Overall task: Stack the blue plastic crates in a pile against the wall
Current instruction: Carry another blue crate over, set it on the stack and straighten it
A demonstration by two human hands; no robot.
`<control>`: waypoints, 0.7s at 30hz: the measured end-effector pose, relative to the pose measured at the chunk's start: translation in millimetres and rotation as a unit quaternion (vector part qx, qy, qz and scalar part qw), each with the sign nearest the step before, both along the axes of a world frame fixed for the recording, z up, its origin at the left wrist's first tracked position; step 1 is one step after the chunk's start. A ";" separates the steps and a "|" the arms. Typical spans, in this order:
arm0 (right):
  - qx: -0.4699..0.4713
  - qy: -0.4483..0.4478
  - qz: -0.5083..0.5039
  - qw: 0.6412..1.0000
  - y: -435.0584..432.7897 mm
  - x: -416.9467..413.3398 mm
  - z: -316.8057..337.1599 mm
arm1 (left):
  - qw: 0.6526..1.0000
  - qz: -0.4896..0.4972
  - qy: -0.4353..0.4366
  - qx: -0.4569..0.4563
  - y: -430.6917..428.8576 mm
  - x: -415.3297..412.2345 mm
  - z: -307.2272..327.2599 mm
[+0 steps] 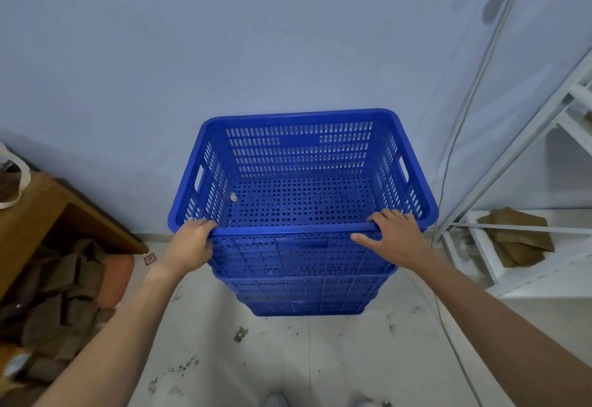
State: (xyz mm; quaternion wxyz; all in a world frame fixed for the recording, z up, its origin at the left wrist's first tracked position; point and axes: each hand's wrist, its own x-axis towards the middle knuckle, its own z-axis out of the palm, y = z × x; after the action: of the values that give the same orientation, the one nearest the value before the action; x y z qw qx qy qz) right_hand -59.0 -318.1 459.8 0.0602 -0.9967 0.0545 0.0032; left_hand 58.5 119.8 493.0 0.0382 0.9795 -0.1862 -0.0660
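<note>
A pile of blue perforated plastic crates stands on the floor against the pale wall (224, 38). The top crate (301, 169) is nested into the crates below (304, 294), whose rims show beneath it. It is empty except for a small pale scrap on its floor. My left hand (192, 243) is curled over the near rim at its left corner. My right hand (392, 237) lies over the near rim at the right corner, fingers hooked inside and thumb spread along the front wall.
A wooden bench (48, 214) with chopped wood pieces (64, 294) beneath stands at the left. A white metal shelf frame (512, 230) with cardboard stands at the right. A white cable (464, 118) hangs down the wall. The pale floor (288, 358) is scuffed and littered.
</note>
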 end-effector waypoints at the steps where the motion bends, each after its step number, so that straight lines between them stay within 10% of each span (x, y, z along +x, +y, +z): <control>1: 0.014 -0.004 -0.009 1.000 -1.6 -1.1 0.4 | 1.000 0.000 -0.006 -0.013 0.0 -2.1 -2.0; 11: 0.030 -0.020 -0.177 0.984 -43.4 4.4 5.6 | 0.924 0.306 0.054 -0.222 2.6 6.2 -5.9; 21: 0.231 -0.153 -0.336 0.900 -28.5 17.1 7.8 | 0.915 0.317 0.102 -0.226 11.8 38.0 -17.6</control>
State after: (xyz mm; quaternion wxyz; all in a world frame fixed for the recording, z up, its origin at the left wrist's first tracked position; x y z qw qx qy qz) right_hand -41.9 -346.6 467.5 0.2940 -0.8656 0.3738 -0.1568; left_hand 96.5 131.6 475.4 0.2966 0.9402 0.1292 -0.1062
